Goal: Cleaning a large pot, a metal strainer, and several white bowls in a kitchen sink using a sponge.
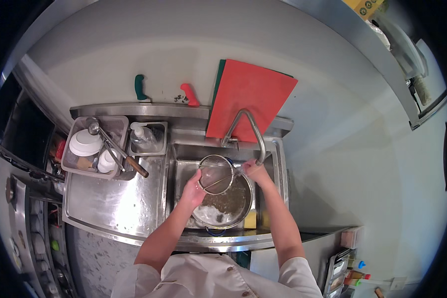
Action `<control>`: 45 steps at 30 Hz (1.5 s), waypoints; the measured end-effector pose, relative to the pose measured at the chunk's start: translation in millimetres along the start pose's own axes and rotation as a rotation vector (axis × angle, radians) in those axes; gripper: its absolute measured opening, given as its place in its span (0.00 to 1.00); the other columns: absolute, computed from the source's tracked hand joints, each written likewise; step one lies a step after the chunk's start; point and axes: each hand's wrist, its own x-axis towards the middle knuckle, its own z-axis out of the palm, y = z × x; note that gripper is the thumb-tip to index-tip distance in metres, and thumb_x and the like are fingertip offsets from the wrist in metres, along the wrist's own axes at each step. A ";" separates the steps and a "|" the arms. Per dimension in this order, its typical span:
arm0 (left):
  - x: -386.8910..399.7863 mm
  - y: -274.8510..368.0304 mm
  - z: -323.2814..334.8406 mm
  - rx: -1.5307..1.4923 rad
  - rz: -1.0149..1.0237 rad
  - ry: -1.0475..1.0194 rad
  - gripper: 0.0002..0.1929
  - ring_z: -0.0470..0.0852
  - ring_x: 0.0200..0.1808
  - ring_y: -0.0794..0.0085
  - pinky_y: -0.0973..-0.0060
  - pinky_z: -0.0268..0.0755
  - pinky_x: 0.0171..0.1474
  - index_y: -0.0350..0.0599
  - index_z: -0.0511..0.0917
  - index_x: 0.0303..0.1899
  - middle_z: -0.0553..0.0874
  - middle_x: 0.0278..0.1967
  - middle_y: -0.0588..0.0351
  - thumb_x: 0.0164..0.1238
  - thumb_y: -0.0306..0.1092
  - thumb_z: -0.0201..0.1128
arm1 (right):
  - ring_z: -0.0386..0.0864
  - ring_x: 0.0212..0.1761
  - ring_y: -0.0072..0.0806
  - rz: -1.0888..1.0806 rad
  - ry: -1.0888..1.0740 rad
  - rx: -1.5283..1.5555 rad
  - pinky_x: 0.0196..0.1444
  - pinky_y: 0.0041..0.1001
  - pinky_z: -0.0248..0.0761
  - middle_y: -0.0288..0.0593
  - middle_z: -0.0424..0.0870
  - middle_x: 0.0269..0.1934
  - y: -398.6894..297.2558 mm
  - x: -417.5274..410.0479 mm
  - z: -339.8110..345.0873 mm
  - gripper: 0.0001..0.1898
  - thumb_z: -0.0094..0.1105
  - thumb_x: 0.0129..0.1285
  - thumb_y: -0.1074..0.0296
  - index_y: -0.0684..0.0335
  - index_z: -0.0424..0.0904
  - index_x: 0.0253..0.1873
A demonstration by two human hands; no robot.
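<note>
My left hand [194, 189] grips the rim of a round fine-mesh strainer [216, 174], which is tilted over a large metal pot. The pot [251, 201] stands in the stainless steel sink [178, 178] and holds cloudy brownish water with white foam along its near side. At the far right of the strainer, below the tip of the curved metal faucet [262, 143], my right hand [255, 171] is closed around what looks like the strainer's handle; the fingers are partly hidden. Beside the pot, at its lower right, lies a yellow sponge or cloth [250, 220].
A plastic basket [124, 128] with white bowls and ladles stands left, beside a metal container [165, 138] with a pump bottle. Red [253, 93] and green cutting boards lean behind the faucet. Green-handled [139, 87] and red-handled [189, 94] tools stand in the wall-side rack.
</note>
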 end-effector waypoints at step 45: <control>24.4 6.5 -48.9 -0.105 0.116 0.245 0.30 0.72 0.61 0.62 0.59 0.61 0.66 0.43 0.70 0.56 0.76 0.56 0.52 0.70 0.61 0.46 | 0.79 0.29 0.37 -0.109 -0.323 -0.144 0.34 0.33 0.71 0.43 0.80 0.27 -55.7 -19.0 -78.8 0.17 0.70 0.53 0.53 0.61 0.80 0.37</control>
